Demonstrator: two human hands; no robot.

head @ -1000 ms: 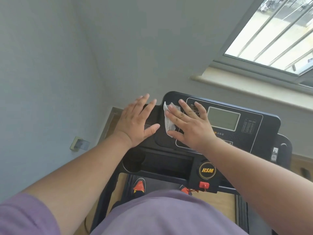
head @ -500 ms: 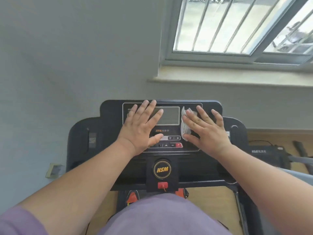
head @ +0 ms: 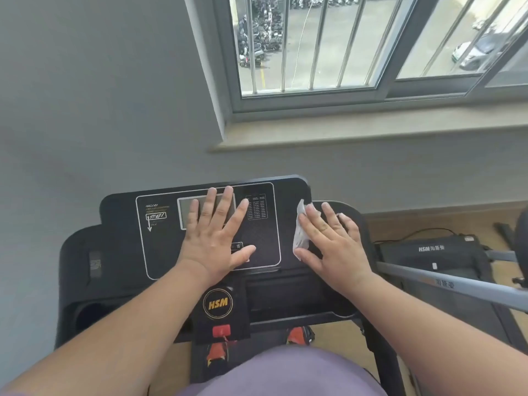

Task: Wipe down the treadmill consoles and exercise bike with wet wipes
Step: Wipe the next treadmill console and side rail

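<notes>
A black treadmill console (head: pixel 123 241) with a grey display and a gold HSM badge fills the middle of the head view. My left hand (head: pixel 214 235) lies flat with spread fingers over the display and the panel's centre. At the console's right end, my right hand (head: pixel 334 244) presses a white wet wipe (head: pixel 300 232) flat against the surface with straight fingers. The wipe's left edge sticks out from under the fingers; the rest is hidden beneath the palm.
A grey wall and a barred window with a stone sill (head: pixel 371 132) stand behind the console. To the right, a second HSM treadmill (head: pixel 434 252) sits on the wooden floor with a grey handrail (head: pixel 457 287) crossing it. A red safety key (head: pixel 221 330) hangs below the badge.
Both hands slid from the console's left end to the right. The right hand with the wipe went from beside the display to the far right end; the left hand now covers the display.
</notes>
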